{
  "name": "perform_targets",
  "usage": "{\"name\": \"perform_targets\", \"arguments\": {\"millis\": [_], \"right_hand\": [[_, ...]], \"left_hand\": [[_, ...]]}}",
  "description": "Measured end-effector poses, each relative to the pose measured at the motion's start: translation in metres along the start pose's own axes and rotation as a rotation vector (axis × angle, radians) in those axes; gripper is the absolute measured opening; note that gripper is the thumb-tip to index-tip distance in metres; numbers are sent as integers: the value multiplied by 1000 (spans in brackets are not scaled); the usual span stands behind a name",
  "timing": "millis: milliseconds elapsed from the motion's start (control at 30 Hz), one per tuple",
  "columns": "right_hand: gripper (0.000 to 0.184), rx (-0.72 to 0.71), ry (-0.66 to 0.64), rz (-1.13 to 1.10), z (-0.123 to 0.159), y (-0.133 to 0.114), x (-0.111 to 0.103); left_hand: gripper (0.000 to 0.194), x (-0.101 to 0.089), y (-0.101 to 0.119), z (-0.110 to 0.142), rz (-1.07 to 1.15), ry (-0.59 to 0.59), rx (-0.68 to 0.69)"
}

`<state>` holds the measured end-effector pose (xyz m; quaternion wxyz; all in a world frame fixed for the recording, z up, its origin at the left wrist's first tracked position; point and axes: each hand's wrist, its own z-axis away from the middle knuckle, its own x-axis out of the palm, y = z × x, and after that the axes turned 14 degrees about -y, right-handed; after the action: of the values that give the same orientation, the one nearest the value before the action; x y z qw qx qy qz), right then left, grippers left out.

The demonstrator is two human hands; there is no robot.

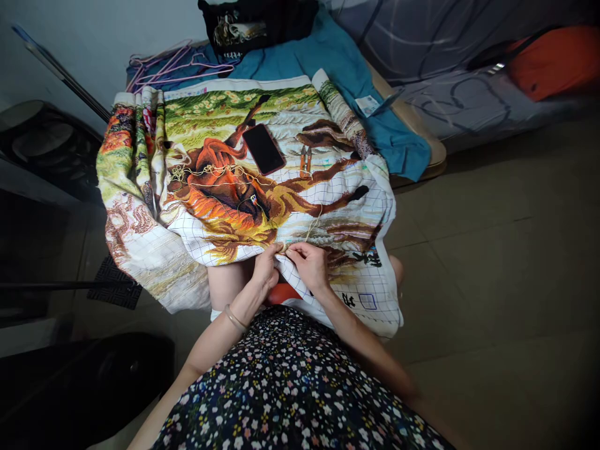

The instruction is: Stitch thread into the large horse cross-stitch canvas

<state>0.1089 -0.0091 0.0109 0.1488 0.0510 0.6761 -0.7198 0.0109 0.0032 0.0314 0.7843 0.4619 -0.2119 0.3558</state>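
A large cross-stitch cloth [220, 194] with an orange and brown picture lies over my lap and a low table. My left hand [266, 267] grips the cloth's near edge with curled fingers. My right hand [309, 262] pinches the cloth right beside it, fingers closed; a pale yellow thread [315, 226] runs up from between the two hands. Whether a needle is in the fingers is too small to see. A bracelet sits on my left wrist.
A black phone [263, 149] and small scissors [305, 159] lie on the cloth. Loose yellow threads [206, 172] trail across it. Behind are a teal cloth [398, 144], pink hangers [164, 65] and a black bag [253, 25]. Tiled floor [492, 262] lies to the right.
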Motion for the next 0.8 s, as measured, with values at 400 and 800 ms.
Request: {"name": "perform_targets", "arguments": {"millis": [400, 800], "right_hand": [[28, 7, 14, -131, -11, -27, -9], [19, 78, -20, -108, 3, -5, -4]], "left_hand": [[19, -8, -5, 2, 39, -117, 12], [22, -3, -3, 3, 24, -60, 11]]}}
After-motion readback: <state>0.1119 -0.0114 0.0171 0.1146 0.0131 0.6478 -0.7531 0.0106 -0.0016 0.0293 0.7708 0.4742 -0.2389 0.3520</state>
